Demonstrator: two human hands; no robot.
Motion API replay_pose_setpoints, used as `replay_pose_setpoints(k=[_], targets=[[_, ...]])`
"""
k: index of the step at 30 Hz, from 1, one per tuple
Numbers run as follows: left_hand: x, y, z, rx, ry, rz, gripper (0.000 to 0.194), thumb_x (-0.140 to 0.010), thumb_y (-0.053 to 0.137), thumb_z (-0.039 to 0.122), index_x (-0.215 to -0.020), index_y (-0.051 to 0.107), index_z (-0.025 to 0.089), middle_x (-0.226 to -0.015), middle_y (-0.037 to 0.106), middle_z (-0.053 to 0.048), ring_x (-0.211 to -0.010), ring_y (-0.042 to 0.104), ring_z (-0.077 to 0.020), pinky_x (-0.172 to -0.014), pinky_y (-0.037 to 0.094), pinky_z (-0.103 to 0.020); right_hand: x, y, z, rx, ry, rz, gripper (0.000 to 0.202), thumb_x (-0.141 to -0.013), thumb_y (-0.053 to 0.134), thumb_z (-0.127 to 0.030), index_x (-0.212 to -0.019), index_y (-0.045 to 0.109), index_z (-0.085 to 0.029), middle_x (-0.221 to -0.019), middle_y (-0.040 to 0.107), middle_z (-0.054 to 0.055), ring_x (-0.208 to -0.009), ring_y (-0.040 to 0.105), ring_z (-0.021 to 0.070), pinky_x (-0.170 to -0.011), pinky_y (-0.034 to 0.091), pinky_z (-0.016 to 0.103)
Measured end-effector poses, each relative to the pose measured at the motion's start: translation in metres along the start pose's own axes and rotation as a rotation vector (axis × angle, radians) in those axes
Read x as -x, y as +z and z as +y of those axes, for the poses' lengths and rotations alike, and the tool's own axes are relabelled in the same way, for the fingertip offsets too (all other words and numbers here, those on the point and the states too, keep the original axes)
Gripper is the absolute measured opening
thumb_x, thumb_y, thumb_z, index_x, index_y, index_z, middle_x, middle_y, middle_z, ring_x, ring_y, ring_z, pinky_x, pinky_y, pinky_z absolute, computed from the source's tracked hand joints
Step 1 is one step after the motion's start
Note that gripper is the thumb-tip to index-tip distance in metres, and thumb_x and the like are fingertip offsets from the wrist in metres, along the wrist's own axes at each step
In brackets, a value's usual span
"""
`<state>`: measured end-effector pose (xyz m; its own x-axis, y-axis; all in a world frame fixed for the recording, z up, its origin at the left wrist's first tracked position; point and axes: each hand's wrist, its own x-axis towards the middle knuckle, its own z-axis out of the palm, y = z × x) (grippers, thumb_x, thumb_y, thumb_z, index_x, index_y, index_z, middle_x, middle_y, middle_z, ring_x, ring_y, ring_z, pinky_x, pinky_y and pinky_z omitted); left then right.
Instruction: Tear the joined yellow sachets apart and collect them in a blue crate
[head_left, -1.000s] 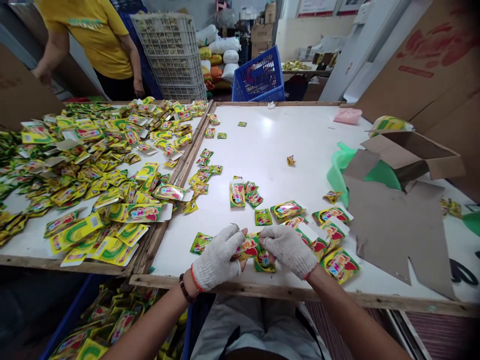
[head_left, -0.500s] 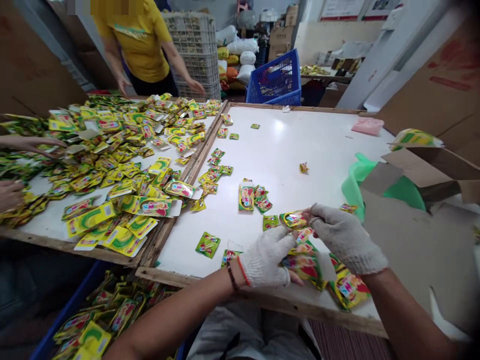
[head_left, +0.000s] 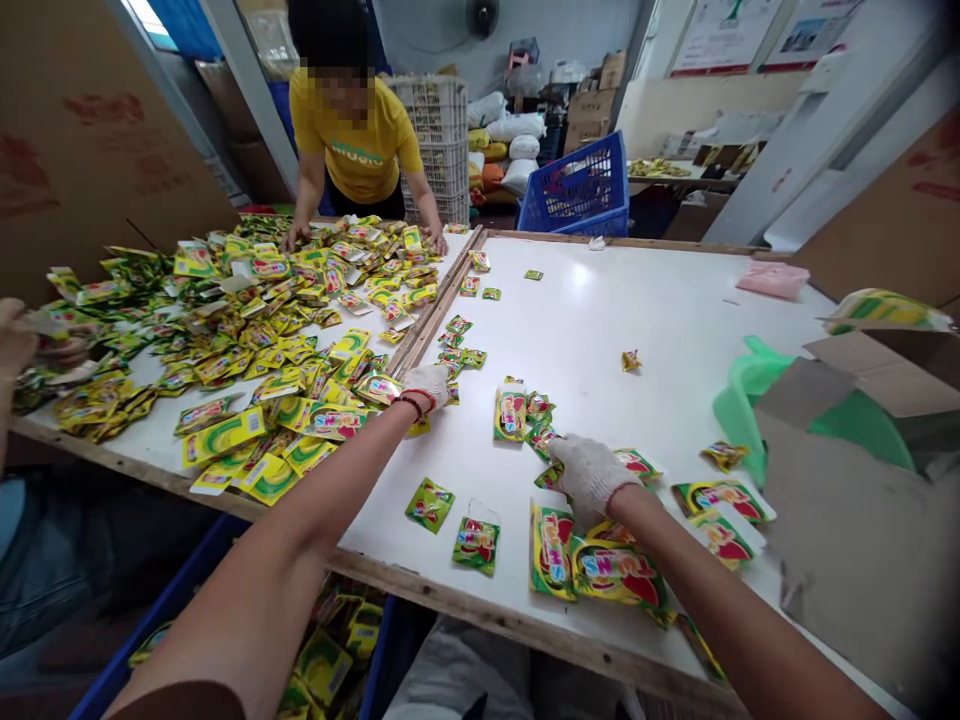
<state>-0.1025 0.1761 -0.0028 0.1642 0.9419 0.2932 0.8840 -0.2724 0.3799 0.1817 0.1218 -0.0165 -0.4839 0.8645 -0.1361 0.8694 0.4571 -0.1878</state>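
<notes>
My left hand [head_left: 427, 386], in a white knitted glove, reaches to the wooden divider over small yellow packets [head_left: 418, 426]. Its fingers are mostly hidden behind the back of the hand. My right hand [head_left: 592, 474], gloved too, is lower on the white table, fingers bent down and closed around a small green packet [head_left: 543, 440]. Left of it stands a small printed box [head_left: 511, 413] with an open white flap. Just below the right hand lie an upright yellow box [head_left: 552, 548] and a wider yellow box [head_left: 616, 574]. Two flat green packets [head_left: 475, 542] rest nearer the front edge.
Beyond the wooden divider [head_left: 442, 290], a heap of yellow boxes and packets [head_left: 255, 330] covers the left table. A co-worker [head_left: 360, 150] leans over its far side; another person's hand [head_left: 15, 335] is at far left. A cardboard box [head_left: 862, 520] and green scoop [head_left: 739, 400] are right.
My hands have separated: the left has swung forward and left to the divider, the right has shifted left. The yellow box between them now lies on the table. My view has tilted up.
</notes>
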Motion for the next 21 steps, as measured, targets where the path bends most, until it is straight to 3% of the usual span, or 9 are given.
replay_pose_setpoints(k=[4, 7, 11, 14, 17, 20, 21], targets=[[0.02, 0.002, 0.023, 0.091, -0.08, -0.105, 0.017, -0.082, 0.056, 0.027, -0.085, 0.058, 0.011, -0.08, 0.059, -0.002, -0.074, 0.057, -0.0137, -0.066, 0.049, -0.03, 0.008, -0.011, -0.01, -0.151, 0.047, 0.02, 0.025, -0.071, 0.061, -0.025, -0.094, 0.06, -0.019, -0.082, 0.066, 0.006, -0.072, 0.06, 0.0187, -0.061, 0.042, 0.026], [0.042, 0.002, 0.049, 0.234, -0.062, -0.209, 0.015, -0.076, 0.06, 0.021, -0.089, 0.058, 0.013, -0.075, 0.061, 0.001, -0.07, 0.057, -0.0128, -0.062, 0.049, -0.025, 0.009, -0.024, -0.026, -0.419, -0.022, 0.062, 0.025, -0.079, 0.049, -0.026, -0.103, 0.056, -0.019, -0.083, 0.065, 0.001, -0.071, 0.058, 0.0138, -0.06, 0.043, 0.022], [0.071, 0.008, 0.083, 0.672, 0.009, -0.331, 0.032, -0.071, 0.058, 0.01, -0.102, 0.053, 0.014, -0.09, 0.063, -0.001, -0.078, 0.059, -0.0127, -0.066, 0.05, -0.022, 0.003, -0.028, -0.049, -0.578, -0.06, 0.172, 0.018, -0.073, 0.054, -0.025, -0.087, 0.06, -0.016, -0.082, 0.062, 0.003, -0.075, 0.055, 0.0165, -0.064, 0.044, 0.026], [0.084, 0.006, 0.091, 0.859, 0.043, -0.376, 0.046, -0.072, 0.056, 0.01, -0.115, 0.042, 0.017, -0.099, 0.061, -0.004, -0.076, 0.059, -0.0117, -0.064, 0.049, -0.022, 0.003, -0.019, -0.056, -0.783, 0.016, 0.071, 0.022, -0.072, 0.052, -0.023, -0.093, 0.056, -0.016, -0.08, 0.062, 0.003, -0.068, 0.057, 0.0154, -0.057, 0.045, 0.025], [0.081, -0.015, 0.07, 0.527, 0.07, -0.396, 0.057, -0.071, 0.054, 0.007, -0.123, 0.036, 0.019, -0.104, 0.058, -0.005, -0.075, 0.058, -0.0109, -0.065, 0.048, -0.023, 0.009, -0.009, -0.054, -0.88, 0.091, 0.039, 0.035, -0.072, 0.05, -0.022, -0.107, 0.051, -0.019, -0.078, 0.062, 0.001, -0.061, 0.057, 0.0142, -0.051, 0.045, 0.024], [0.065, -0.047, 0.028, -0.084, 0.047, -0.246, 0.047, -0.068, 0.053, 0.003, -0.113, 0.049, 0.017, -0.107, 0.055, -0.004, -0.097, 0.051, -0.0166, -0.087, 0.041, -0.032, 0.02, -0.007, -0.053, -0.752, 0.095, 0.114, 0.045, -0.068, 0.055, -0.02, -0.113, 0.051, -0.019, -0.083, 0.064, 0.003, -0.07, 0.059, 0.0171, -0.062, 0.046, 0.028], [0.058, -0.057, 0.013, -0.183, 0.023, -0.209, 0.045, -0.066, 0.053, 0.001, -0.109, 0.052, 0.014, -0.105, 0.055, -0.005, -0.102, 0.047, -0.0195, -0.093, 0.036, -0.037, 0.024, -0.009, -0.053, -0.727, 0.092, 0.1, 0.045, -0.067, 0.057, -0.02, -0.112, 0.053, -0.019, -0.086, 0.065, 0.003, -0.075, 0.06, 0.0181, -0.066, 0.046, 0.029]])
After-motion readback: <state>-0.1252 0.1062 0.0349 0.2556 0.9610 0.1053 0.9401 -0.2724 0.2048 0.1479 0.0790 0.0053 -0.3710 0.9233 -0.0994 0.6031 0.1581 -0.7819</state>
